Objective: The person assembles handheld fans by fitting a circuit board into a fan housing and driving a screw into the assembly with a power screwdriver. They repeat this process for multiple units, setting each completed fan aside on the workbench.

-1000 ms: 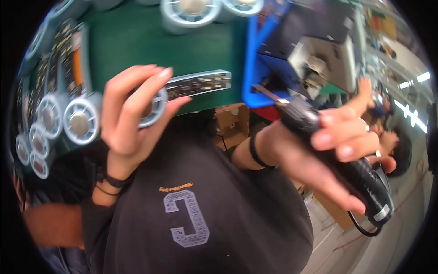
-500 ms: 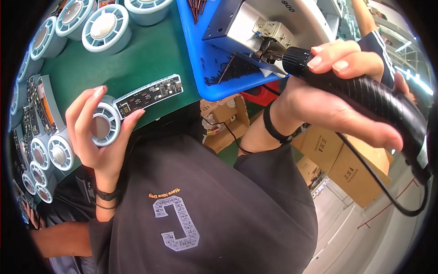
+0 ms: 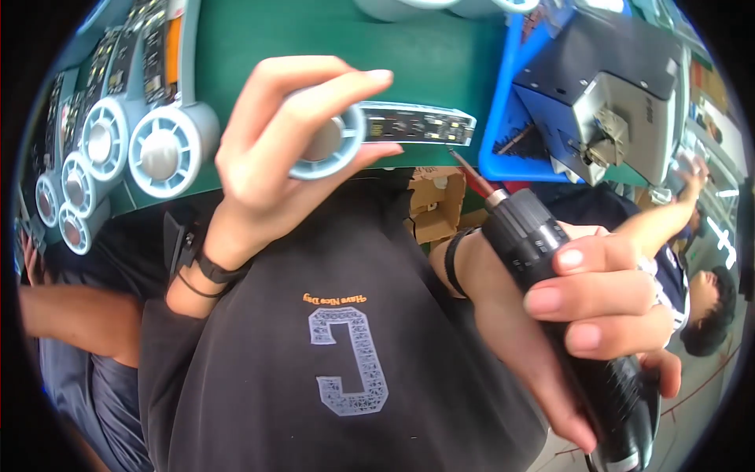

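Note:
My left hand [image 3: 263, 157] is closed round the round spoked head of a light-blue fan-like housing [image 3: 358, 140], fingers on the far side and thumb nearer me. From the head a straight handle stretches right, with a dark circuit board [image 3: 417, 126] lying in it, face up. In my right hand [image 3: 609, 303] is a black electric screwdriver [image 3: 528, 228], the fingers wrapped round its body. Its thin bit points up and left and stops close to the near right end of the handle. Whether a screw sits on the tip is too small to tell.
More light-blue housings [image 3: 169, 149] stand at the left of the green table [image 3: 236, 39]. A blue tray [image 3: 491, 149] on the right holds a grey metal screw feeder [image 3: 605, 59] and dark screws. Beyond the table edge is a cardboard box [image 3: 440, 204]. Other people are nearby.
The screwdriver has come away from the screw feeder to the handle's right end. My left hand still holds the housing, now more level. The whole view has swung toward the right.

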A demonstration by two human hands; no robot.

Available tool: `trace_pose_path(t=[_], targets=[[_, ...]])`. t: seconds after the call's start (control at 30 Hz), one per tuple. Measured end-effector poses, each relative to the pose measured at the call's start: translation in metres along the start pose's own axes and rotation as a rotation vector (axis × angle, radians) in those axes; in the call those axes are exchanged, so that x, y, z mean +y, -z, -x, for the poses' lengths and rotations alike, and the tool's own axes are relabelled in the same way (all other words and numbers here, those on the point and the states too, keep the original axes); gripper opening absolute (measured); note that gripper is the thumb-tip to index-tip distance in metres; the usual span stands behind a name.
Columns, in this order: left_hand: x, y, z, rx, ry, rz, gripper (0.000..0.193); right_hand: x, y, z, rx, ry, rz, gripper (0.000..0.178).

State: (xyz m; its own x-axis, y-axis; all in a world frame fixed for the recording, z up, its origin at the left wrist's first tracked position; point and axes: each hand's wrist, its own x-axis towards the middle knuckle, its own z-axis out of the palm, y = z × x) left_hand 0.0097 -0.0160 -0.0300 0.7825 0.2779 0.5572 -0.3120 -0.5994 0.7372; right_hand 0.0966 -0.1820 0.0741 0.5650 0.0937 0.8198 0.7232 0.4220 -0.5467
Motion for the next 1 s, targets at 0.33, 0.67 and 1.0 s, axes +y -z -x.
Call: trace_pose_path(t=[0.33,0.67,1.0], targets=[[-0.008,0.005,0.01,0.034,0.02,0.056,0.06,0.01,-0.027,0.016,-0.289,-0.194,0.012,0.083],[-0.01,0.006,0.013,0.045,0.009,0.076,0.059,0.02,-0.045,0.037,-0.163,-0.167,-0.024,0.086],[-0.008,0.006,0.012,0.045,0.046,0.086,0.05,0.02,-0.044,0.033,-0.287,-0.23,-0.018,0.083]])
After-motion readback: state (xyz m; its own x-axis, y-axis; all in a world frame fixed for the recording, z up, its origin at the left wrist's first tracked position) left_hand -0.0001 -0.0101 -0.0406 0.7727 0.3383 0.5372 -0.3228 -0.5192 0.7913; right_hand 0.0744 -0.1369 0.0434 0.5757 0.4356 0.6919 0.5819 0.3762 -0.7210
